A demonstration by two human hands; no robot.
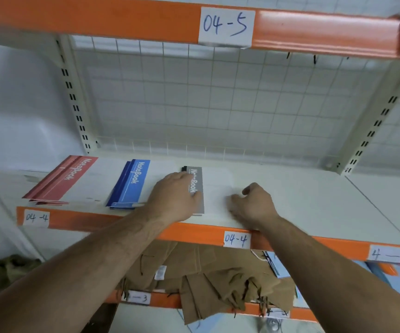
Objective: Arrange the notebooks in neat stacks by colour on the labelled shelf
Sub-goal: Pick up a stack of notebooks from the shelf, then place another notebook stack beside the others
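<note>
Notebooks: three stacks lay in a row along the left half of the shelf (314,195), each with a coloured band on its left side and a pale cover to the right.
Red stack (69,179): farthest left, its near edges a little uneven.
Blue stack (131,183): just right of the red one, apart from it, with lower books sticking out slightly on the left.
Grey stack (200,174): right of the blue one, near the shelf's middle, with a darker corner showing at its far left end.
Left grip (175,193): spread, fingers straight and lying flat across the grey band and partly covering its printed word; the forearm crossed the orange front rail.
Right grip (254,203): fingers curled with the tips down on the pale cover of the grey stack near its right side, thumb lifted; whether they pinched an edge could not be told, as cover and shelf washed out together.
Tags: a paper tag marked 04-4 (235,239) sat on the rail under the right wrist, another 04-4 tag (36,218) at the rail's left end, and a 04-5 tag (225,26) on the rail above.
Back: a white wire grid (206,97) closed the far side.
Below: brown cloth (218,272) hung over the next shelf down.
</note>
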